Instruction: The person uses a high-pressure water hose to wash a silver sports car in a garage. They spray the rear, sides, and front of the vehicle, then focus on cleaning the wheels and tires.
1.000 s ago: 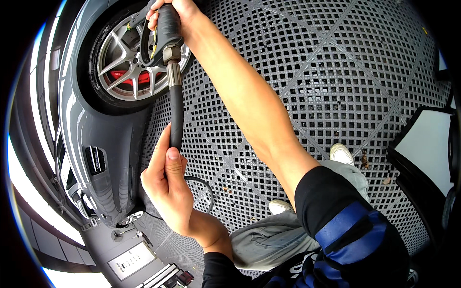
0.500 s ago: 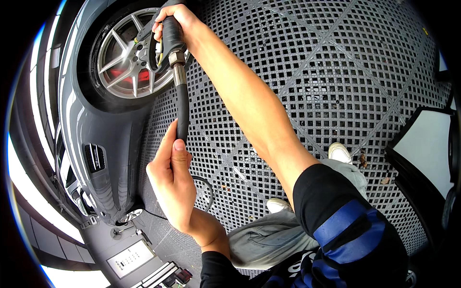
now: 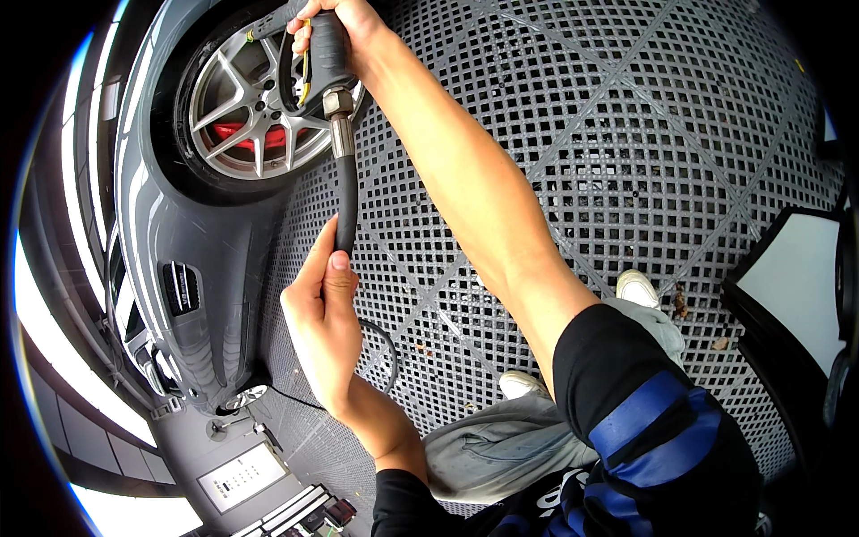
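My right hand is closed around the grip of a black pressure-washer gun at the top of the view. The gun's barrel reaches left, in front of a silver multi-spoke car wheel with a red brake caliper behind the spokes. From a metal fitting under the grip, a black hose runs down to my left hand. That hand pinches the hose between thumb and fingers. Whether my right finger presses the trigger I cannot tell.
The grey car stretches along the left, close to both hands. More hose loops low behind my left wrist. Dark grating tiles cover the floor. A black-framed pale panel stands at the right.
The gun and my right hand have shifted slightly up and right in the view. A whitish blur over the spokes has gone, and they look sharper. Both hands keep their hold.
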Demonstrator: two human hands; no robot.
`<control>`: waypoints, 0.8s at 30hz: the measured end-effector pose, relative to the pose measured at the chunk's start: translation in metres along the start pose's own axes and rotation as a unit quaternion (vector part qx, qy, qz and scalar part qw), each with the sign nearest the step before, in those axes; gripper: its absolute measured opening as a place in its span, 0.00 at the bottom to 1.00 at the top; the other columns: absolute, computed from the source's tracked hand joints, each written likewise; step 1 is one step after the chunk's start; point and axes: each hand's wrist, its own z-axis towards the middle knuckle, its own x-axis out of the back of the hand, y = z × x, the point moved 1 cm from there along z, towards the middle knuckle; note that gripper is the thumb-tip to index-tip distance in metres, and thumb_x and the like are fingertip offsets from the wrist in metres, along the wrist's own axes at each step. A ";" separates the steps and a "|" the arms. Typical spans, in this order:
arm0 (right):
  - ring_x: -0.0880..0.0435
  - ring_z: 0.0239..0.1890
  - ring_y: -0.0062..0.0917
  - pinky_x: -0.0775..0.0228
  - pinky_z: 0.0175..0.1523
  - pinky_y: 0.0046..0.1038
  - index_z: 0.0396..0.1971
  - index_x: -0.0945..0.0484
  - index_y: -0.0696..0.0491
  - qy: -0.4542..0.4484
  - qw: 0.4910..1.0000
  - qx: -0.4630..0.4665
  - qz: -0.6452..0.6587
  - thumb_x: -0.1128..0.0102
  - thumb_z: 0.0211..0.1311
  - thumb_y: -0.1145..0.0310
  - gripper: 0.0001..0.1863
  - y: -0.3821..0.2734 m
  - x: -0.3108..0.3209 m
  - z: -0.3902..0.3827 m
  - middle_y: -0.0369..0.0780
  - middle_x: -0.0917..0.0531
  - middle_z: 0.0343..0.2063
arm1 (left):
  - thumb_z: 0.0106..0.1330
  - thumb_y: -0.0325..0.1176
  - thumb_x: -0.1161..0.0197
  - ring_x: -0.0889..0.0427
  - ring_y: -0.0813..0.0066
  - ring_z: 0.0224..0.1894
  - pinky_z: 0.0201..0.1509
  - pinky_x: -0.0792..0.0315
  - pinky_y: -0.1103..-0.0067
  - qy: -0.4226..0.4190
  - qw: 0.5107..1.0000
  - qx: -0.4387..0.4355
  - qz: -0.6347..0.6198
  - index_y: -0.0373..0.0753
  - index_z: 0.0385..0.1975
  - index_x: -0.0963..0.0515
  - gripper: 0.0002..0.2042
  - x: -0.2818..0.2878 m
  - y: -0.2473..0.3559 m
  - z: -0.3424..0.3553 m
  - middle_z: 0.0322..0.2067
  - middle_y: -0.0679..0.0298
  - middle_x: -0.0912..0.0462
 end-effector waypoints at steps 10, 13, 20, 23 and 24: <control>0.23 0.16 0.34 0.25 0.26 0.33 0.20 0.24 0.56 0.049 0.983 0.000 -0.177 0.42 0.44 0.66 0.09 -0.020 -0.008 0.007 0.43 0.23 0.15 | 0.77 0.33 0.45 0.35 0.90 0.23 0.26 0.39 0.88 -0.017 0.996 0.009 -0.085 0.29 0.61 0.25 0.18 -0.005 -0.012 -0.002 0.21 0.75 0.32; 0.23 0.16 0.34 0.25 0.26 0.33 0.20 0.24 0.57 0.045 0.987 -0.004 -0.156 0.43 0.45 0.66 0.08 -0.030 -0.013 0.003 0.44 0.23 0.15 | 0.77 0.34 0.45 0.37 0.89 0.23 0.25 0.40 0.87 -0.018 0.997 0.001 -0.073 0.29 0.61 0.25 0.19 -0.009 -0.010 -0.003 0.20 0.74 0.33; 0.22 0.17 0.33 0.26 0.25 0.34 0.22 0.24 0.56 0.048 0.985 -0.009 -0.165 0.42 0.46 0.64 0.10 -0.043 -0.009 -0.010 0.43 0.23 0.16 | 0.77 0.33 0.45 0.37 0.88 0.22 0.25 0.40 0.86 -0.026 0.997 -0.006 -0.071 0.30 0.62 0.26 0.19 -0.026 0.000 -0.004 0.19 0.74 0.34; 0.23 0.17 0.33 0.26 0.21 0.38 0.23 0.23 0.54 0.084 0.976 -0.072 -0.187 0.41 0.45 0.62 0.11 -0.049 -0.004 -0.018 0.42 0.22 0.17 | 0.77 0.34 0.46 0.36 0.88 0.23 0.26 0.38 0.84 -0.029 0.999 0.002 -0.036 0.29 0.61 0.26 0.19 -0.034 0.004 -0.006 0.19 0.72 0.33; 0.23 0.17 0.33 0.26 0.20 0.39 0.24 0.23 0.54 0.091 0.973 -0.078 -0.195 0.41 0.45 0.61 0.11 -0.050 -0.004 -0.019 0.42 0.22 0.17 | 0.77 0.34 0.46 0.35 0.88 0.23 0.26 0.38 0.84 -0.028 0.999 -0.003 -0.036 0.29 0.61 0.26 0.19 -0.035 0.006 -0.006 0.18 0.72 0.32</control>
